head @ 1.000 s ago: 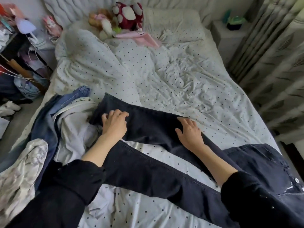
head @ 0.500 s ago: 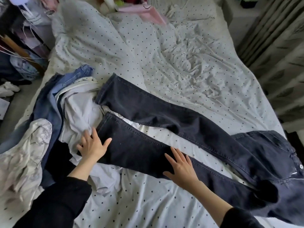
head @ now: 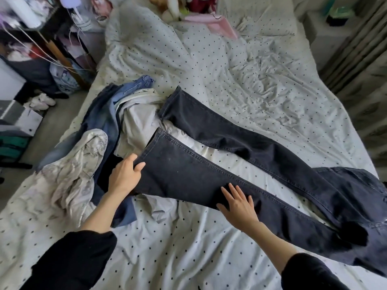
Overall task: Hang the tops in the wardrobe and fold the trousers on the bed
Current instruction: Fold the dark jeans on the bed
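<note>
Dark jeans [head: 240,164] lie spread across the polka-dot bed [head: 251,80], legs apart, waist toward the bed's right edge. The left hand [head: 125,176] pinches the hem of the nearer leg, thumb on top of the denim and fingers curled under the edge. The right hand [head: 238,204] rests flat on the same leg further toward the waist, fingers spread wide. Just beyond the hems, a pile of clothes [head: 100,130] lies on the bed: blue denim, pale tops and a printed white garment. No label or writing can be read on anything.

Dark charcoal jeans [head: 240,176]; white black-dotted sheet [head: 261,84]; blue denim [head: 109,114].
</note>
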`<state>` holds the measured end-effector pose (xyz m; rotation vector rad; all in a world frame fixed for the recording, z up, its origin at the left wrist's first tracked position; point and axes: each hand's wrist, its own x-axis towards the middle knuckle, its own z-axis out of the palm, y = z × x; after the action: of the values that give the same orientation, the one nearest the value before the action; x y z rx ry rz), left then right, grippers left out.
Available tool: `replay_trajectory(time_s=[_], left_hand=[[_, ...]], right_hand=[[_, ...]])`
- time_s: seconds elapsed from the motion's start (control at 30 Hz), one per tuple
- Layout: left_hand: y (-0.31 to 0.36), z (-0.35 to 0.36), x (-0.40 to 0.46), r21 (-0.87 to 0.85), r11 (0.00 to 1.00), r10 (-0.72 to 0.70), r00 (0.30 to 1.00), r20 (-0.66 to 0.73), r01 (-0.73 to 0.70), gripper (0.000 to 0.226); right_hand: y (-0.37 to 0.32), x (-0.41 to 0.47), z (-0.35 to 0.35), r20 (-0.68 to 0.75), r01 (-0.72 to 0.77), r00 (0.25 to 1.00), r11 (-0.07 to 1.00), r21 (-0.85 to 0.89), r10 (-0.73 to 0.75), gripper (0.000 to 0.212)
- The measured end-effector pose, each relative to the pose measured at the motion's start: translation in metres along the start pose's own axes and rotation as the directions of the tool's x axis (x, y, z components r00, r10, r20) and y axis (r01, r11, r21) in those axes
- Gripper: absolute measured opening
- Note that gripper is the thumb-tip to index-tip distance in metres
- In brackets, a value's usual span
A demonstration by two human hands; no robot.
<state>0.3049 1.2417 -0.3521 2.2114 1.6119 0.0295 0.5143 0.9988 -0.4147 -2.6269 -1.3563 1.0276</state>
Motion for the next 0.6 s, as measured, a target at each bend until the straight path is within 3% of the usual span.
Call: replay_trajectory(time_s=[0.23, 0.33, 0.5, 0.6], left_hand=[[-0.05, -0.032, -0.036, -0.203, 0.979, 0.003, 0.999, 0.046, 0.007, 0.011], [-0.067, -0.044, -0.049, -0.259, 0.966, 0.003, 1.0, -0.007, -0.005, 0.007], [-0.081, -0.048, -0.062, -0.243, 0.97, -0.027, 0.999, -0.027, 0.019, 0.023], [-0.095, -0.042, -0.072, -0.226, 0.971, -0.072, 0.997, 0.021, 0.075, 0.035]], right_hand=[[-0.029, -0.024, 0.002, -0.033, 0.033, 0.999, 0.999, 0.017, -0.033, 0.061], [-0.033, -0.028, -0.003, -0.026, 0.015, 1.0, 1.0, -0.007, -0.016, 0.064], [-0.045, -0.019, -0.012, 0.051, -0.009, 0.999, 1.0, 0.024, 0.008, 0.064], [-0.051, -0.012, -0.016, -0.049, -0.015, 0.999, 0.999, -0.037, 0.014, 0.037]])
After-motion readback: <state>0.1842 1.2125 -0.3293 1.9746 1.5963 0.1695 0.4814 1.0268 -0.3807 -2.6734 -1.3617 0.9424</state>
